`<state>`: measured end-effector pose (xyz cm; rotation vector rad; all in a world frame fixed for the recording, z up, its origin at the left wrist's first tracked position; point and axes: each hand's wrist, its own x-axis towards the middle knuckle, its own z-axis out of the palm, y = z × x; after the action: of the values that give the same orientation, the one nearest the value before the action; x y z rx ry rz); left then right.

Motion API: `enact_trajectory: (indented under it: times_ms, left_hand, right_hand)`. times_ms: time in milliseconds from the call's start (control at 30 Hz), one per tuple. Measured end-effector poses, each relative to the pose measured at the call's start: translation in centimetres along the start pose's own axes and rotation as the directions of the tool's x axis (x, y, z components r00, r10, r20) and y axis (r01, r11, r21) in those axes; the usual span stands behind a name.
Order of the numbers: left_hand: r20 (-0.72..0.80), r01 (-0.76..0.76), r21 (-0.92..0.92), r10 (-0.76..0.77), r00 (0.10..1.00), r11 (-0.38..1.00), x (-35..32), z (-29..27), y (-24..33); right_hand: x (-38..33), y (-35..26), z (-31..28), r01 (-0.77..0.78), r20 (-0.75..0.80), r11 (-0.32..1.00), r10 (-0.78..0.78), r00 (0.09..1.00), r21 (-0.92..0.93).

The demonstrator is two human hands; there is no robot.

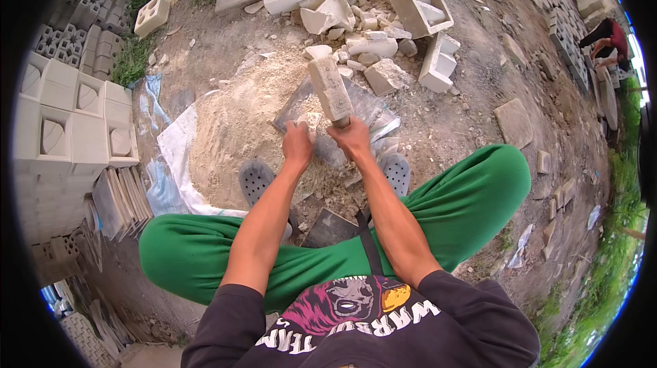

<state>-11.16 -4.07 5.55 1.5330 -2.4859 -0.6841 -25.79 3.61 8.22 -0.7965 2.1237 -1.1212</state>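
Observation:
My right hand (350, 138) is wrapped round the short handle of a blocky, dust-covered mallet (330, 89). The long head of the mallet points away from me, raised over a dark flat slab (291, 109). Close beside it, my left hand (298, 142) is closed, its fingers curled at a pale stone chunk (313, 120) above the slab. Part of that chunk is hidden by the hand and the mallet. Pale crumbs lie scattered over the slab.
A heap of crushed pale grit (236, 118) spreads over a white sheet (179, 145) on the left. Broken blocks (387, 77) pile up beyond the slab. Stacked cream blocks (65, 118) stand at far left. Another person (614, 43) bends over at far right.

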Motion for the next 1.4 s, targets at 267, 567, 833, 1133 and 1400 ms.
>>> enact_trajectory:
  times_ms: [267,567,833,1133,1400]
  left_hand:
    - [-0.022,0.018,-0.021,-0.018,1.000,1.000,-0.1,-0.1,0.9]
    - [-0.027,-0.001,-0.002,0.001,1.000,1.000,0.0,0.3,-0.3]
    - [-0.041,-0.016,-0.029,0.015,0.999,0.999,-0.1,0.2,0.8]
    - [0.045,0.126,-0.011,-0.125,0.991,0.992,0.2,1.8,-0.8]
    - [-0.022,0.014,0.031,-0.014,1.000,0.999,0.0,1.6,0.3]
  right_hand:
    - [-0.1,-0.5,0.8,-0.043,0.043,0.984,0.051,0.998,-0.176]
    - [0.8,-1.8,-0.1,-0.018,0.115,0.984,0.039,0.993,-0.178]
    - [0.4,-0.7,1.1,-0.025,0.035,0.975,0.033,0.999,-0.221]
    - [1.1,-2.4,-0.3,0.078,0.187,0.972,-0.036,0.982,-0.222]
    - [0.6,-0.4,0.4,0.068,0.070,0.985,-0.057,0.996,-0.156]
